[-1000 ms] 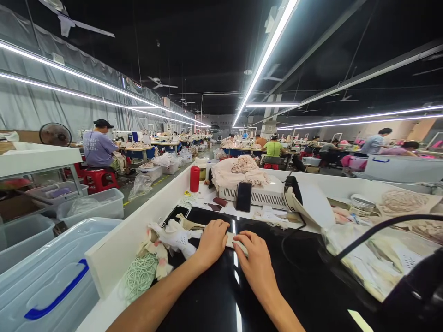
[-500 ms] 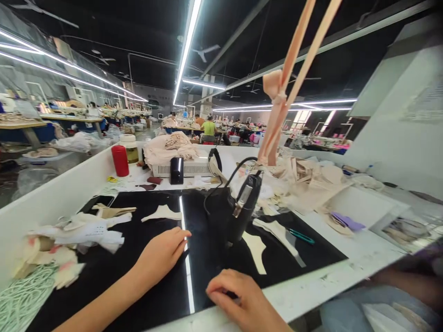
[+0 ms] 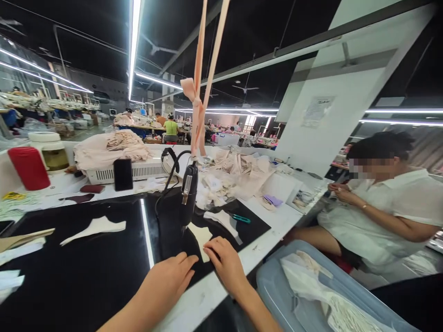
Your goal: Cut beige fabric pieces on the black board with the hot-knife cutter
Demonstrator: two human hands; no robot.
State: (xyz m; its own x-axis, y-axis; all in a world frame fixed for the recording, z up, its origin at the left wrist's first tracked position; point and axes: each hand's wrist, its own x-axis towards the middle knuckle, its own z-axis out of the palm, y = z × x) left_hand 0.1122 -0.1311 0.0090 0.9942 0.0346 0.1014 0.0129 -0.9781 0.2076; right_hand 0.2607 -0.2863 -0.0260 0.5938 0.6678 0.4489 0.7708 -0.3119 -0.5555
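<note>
A cream cut fabric piece (image 3: pixel 200 234) lies on the black board (image 3: pixel 104 276), its near end between my two hands. My right hand (image 3: pixel 226 265) has its fingers bent, with thumb and fingertips closed at the right edge of that piece. Just left of its lower end is my left hand (image 3: pixel 173 279), palm down, fingers stretched out and holding nothing visible. A black handheld machine (image 3: pixel 188 196) hangs on peach straps (image 3: pixel 199 110) over the far end of the piece. Further right lie a white cut piece (image 3: pixel 221 220) and a teal-handled tool (image 3: pixel 241 218).
Another white piece (image 3: pixel 95 227) lies left on the board. Behind stand a phone (image 3: pixel 123 175), a red cylinder (image 3: pixel 29 168), a jar (image 3: pixel 51 154) and heaped fabric (image 3: pixel 238 166). A grey-blue tub (image 3: pixel 273 281) is at right, where another person (image 3: pixel 384 207) sits.
The view has turned right, bringing the tub and the seated person into sight. My hands have come closer together, and the right has reached the cream fabric piece.
</note>
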